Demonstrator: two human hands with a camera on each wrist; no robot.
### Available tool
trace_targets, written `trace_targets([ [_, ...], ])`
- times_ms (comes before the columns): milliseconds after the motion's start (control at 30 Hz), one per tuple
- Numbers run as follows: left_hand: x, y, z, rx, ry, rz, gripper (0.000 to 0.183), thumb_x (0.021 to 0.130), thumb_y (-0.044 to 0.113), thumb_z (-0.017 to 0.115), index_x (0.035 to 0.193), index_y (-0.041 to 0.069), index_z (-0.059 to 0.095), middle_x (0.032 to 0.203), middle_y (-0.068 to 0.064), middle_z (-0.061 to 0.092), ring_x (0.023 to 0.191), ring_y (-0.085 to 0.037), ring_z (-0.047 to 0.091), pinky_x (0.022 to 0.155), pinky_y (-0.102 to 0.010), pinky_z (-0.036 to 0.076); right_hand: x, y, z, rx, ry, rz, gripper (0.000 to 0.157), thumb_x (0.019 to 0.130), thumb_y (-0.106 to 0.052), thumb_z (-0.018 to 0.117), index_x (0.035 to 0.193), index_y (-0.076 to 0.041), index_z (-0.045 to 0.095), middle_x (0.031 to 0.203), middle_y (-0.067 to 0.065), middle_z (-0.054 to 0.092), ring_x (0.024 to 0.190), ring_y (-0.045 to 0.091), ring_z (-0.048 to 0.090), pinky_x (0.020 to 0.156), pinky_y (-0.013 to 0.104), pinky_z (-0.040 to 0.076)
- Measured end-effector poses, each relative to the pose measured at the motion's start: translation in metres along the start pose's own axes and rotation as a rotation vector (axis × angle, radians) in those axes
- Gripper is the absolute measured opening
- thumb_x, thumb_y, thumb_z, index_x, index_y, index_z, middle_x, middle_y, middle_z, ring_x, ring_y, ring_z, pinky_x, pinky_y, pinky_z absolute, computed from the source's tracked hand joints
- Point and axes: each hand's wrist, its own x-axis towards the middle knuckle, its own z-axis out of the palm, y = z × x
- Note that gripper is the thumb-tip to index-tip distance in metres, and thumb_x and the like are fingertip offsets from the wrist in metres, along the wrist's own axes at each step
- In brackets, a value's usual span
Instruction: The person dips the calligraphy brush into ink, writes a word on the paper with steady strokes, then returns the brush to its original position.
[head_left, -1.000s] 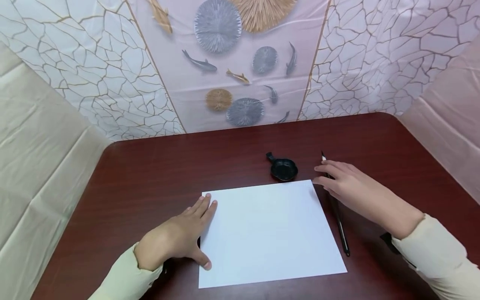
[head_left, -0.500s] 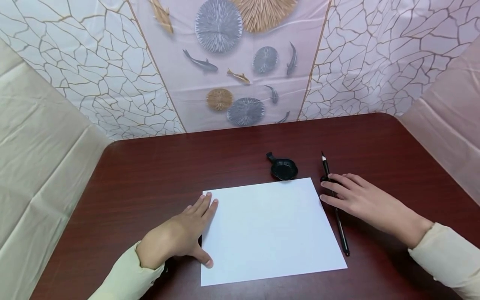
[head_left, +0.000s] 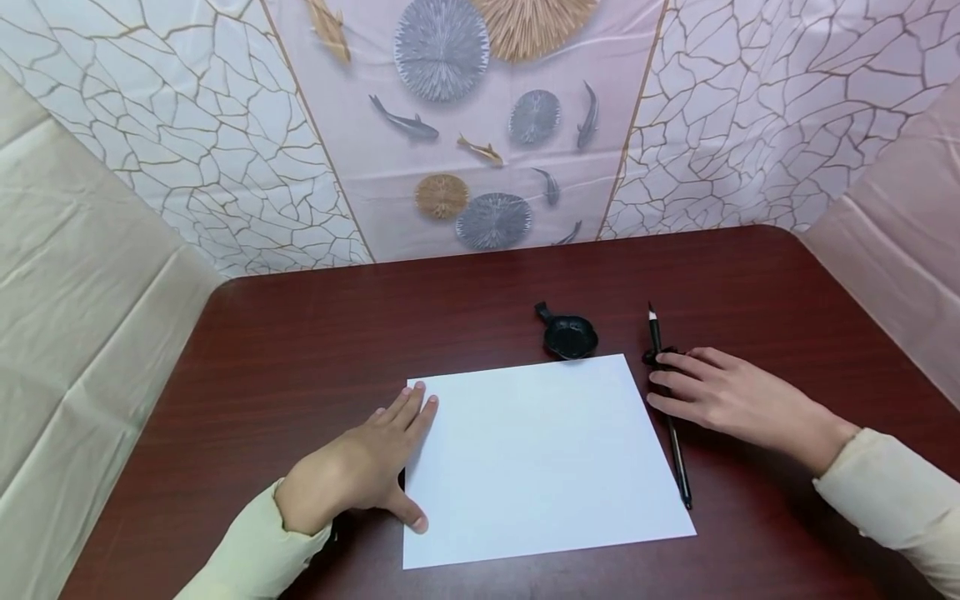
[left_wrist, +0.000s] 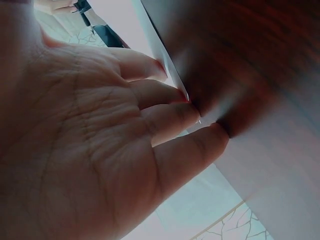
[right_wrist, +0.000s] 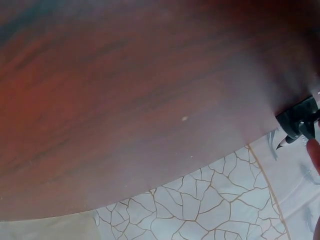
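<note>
My left hand (head_left: 348, 475) lies spread over the left edge of a blank white sheet of paper (head_left: 547, 458), its fingertips and thumb on the sheet. In the left wrist view, the left fingers (left_wrist: 190, 142) reach straight to the paper's edge. My right hand (head_left: 731, 400) holds a slim black ink brush (head_left: 677, 458) by its upper handle, right of the sheet. The dark pointed bristles (head_left: 651, 310) face away from me. A small black brush rest (head_left: 649, 357) sits under the brush by the fingertips. The right wrist view catches this rest (right_wrist: 295, 117) and one fingertip.
A black, pan-shaped ink dish (head_left: 572, 337) with a short handle stands just behind the paper's far edge. The dark red-brown table (head_left: 337, 333) has a patterned cloth (head_left: 487, 167) behind it and pale drapes (head_left: 75, 317) at both sides.
My right hand has come back toward me and rightward from the brush's tip onto its handle. The brush has turned slightly, its lower end now nearer the paper. The left hand stays put.
</note>
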Motion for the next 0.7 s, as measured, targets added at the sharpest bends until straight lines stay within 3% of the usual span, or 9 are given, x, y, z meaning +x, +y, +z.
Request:
trace_targets([
  [267,0.0005,0.0007,0.0004,-0.003,0.009,0.005,0.145,0.064,0.055,0.099,0.168,0.001,0.014,0.176,-0.022,0.003,0.163,-0.035,0.005,0.126,-0.056,0.025,-0.0014,0.0048,0.0014,-0.053,0.029,-0.078,0.071,0.114,0.001,0.007,0.112,-0.015,0.076,0.118,0.011,0.073,0.113,0.031,0.07,0.084,0.047,0.057],
  [533,0.0004,0.002,0.0001,0.004,0.012,0.004,0.145,0.064,0.056,0.099,0.168,0.001,0.015,0.176,-0.022,0.004,0.163,-0.035,0.006,0.126,-0.056,0.025,-0.008,0.006,-0.0015,-0.059,0.022,-0.099,0.07,0.115,0.001,0.007,0.114,-0.017,0.075,0.12,0.01,0.074,0.112,0.032,0.07,0.085,0.048,0.058],
  [700,-0.0005,0.0018,0.0003,0.017,0.012,0.005,0.145,0.063,0.057,0.098,0.168,0.0,0.015,0.175,-0.024,0.004,0.163,-0.036,0.007,0.125,-0.057,0.026,-0.0087,0.0077,-0.007,-0.052,0.065,-0.098,0.06,0.115,-0.001,0.013,0.118,-0.014,0.072,0.121,0.011,0.073,0.113,0.034,0.069,0.084,0.049,0.057],
])
